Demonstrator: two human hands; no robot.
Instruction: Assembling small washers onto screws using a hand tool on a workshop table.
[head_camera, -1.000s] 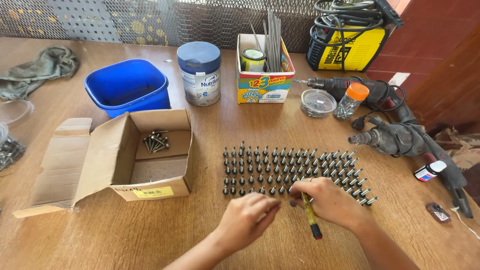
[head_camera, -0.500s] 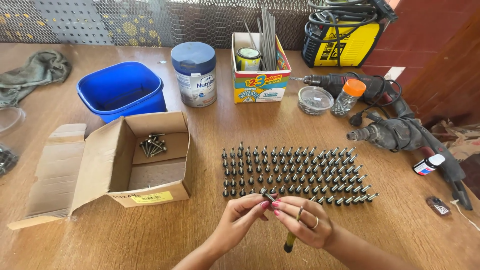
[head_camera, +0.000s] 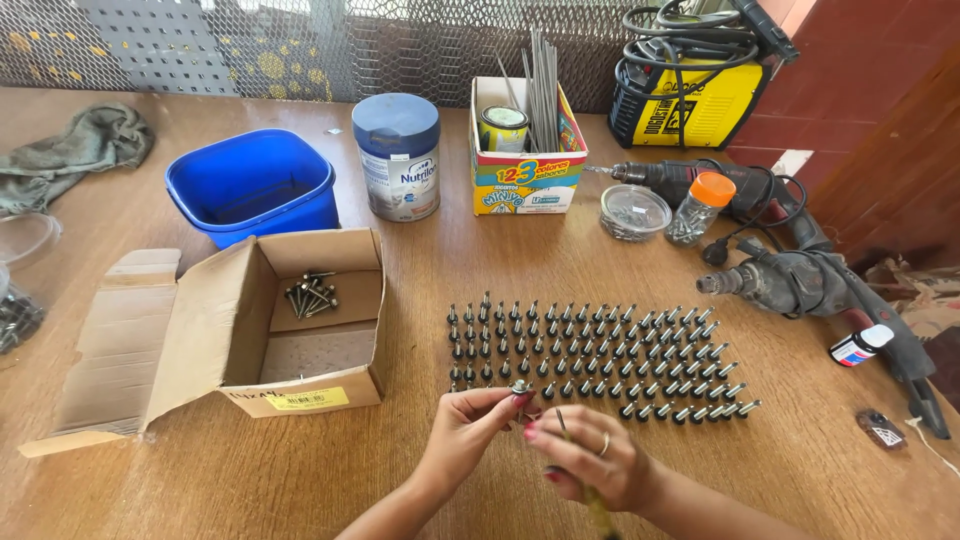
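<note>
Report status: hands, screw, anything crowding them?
Left hand pinches a screw at fingertips. Right hand grips a thin tool, fingers at the screw. Rows of standing screws just beyond; cardboard box left.

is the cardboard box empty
No, a small pile of screws lies in the back corner of the open cardboard box.

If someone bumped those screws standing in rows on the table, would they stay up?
Probably not. The screws stand on their heads with thin shanks up, so a nudge would likely tip them. They sit close together, so one falling might knock over its neighbours. Being round, fallen ones would probably roll on the smooth table.
</note>
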